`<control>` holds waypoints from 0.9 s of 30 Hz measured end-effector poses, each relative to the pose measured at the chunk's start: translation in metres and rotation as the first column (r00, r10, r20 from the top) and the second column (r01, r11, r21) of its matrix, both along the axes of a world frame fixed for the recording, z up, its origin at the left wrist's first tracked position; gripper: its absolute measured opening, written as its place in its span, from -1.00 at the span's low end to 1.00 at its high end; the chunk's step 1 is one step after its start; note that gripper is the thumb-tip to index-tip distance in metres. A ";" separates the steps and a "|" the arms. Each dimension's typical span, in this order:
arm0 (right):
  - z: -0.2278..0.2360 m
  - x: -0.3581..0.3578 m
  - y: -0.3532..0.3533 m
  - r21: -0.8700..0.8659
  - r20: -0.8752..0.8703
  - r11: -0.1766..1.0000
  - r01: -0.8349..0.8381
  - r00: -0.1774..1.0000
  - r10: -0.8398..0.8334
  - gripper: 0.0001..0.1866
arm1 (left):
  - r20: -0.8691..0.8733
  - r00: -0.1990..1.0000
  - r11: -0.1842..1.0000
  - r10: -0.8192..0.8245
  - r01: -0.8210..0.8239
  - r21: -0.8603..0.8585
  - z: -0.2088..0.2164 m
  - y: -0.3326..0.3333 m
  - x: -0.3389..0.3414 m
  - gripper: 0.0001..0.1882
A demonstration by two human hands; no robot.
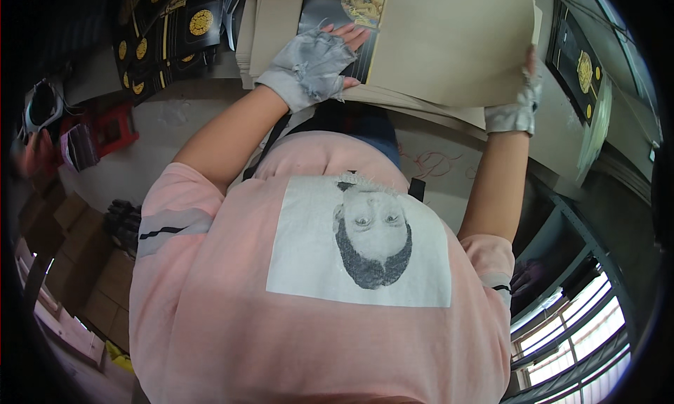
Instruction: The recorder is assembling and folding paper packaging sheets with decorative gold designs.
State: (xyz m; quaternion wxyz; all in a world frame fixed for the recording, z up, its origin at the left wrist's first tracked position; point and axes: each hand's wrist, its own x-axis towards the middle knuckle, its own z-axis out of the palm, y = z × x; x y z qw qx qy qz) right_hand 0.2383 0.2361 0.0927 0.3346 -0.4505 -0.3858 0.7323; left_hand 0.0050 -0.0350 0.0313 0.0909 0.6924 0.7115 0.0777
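My left hand (314, 65), in a frayed grey fingerless glove, lies flat and open on a black printed sheet (344, 25) that sticks out from under a big tan cardboard sheet (449, 39). My right hand (521, 98), gloved too, grips the tan sheet's right edge, fingers closed around it. The tan sheet tops a stack of cardboard (421, 109) on the tabletop (175, 116). Left of the tan sheet are black boxes with gold medallions (168, 32).

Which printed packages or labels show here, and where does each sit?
Black printed sheet: under the left hand, dark with a gold round picture.
Tan card sheet: lifted by the right hand, plain.
Black flat packs: upper left, with gold round emblems.
Black panel: far right, with gold emblems.
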 end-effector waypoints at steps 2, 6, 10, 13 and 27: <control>-0.002 -0.024 -0.026 0.241 0.163 0.965 -0.100 0.985 0.062 -0.22 | -0.005 1.000 1.000 0.016 -0.016 -0.022 -0.001 -0.001 0.000 -0.10; -0.034 -0.040 -0.042 0.718 0.682 0.244 -0.652 0.729 -0.061 -0.18 | 0.009 1.000 1.000 0.005 -0.005 -0.015 0.002 0.001 0.000 -0.10; -0.030 -0.071 -0.074 0.557 0.781 -0.096 -0.825 0.559 -0.278 -0.32 | -0.007 1.000 1.000 0.014 -0.014 -0.005 0.002 -0.001 0.000 -0.09; -0.030 -0.070 -0.079 0.469 0.844 -0.074 -0.880 0.472 -0.255 -0.24 | 0.003 1.000 0.999 0.029 -0.029 -0.020 0.004 0.000 0.001 -0.11; -0.064 -0.081 -0.050 0.626 0.780 0.344 -0.699 0.563 -0.275 0.26 | -0.004 0.999 0.998 -0.033 0.033 -0.056 -0.004 0.000 0.002 -0.24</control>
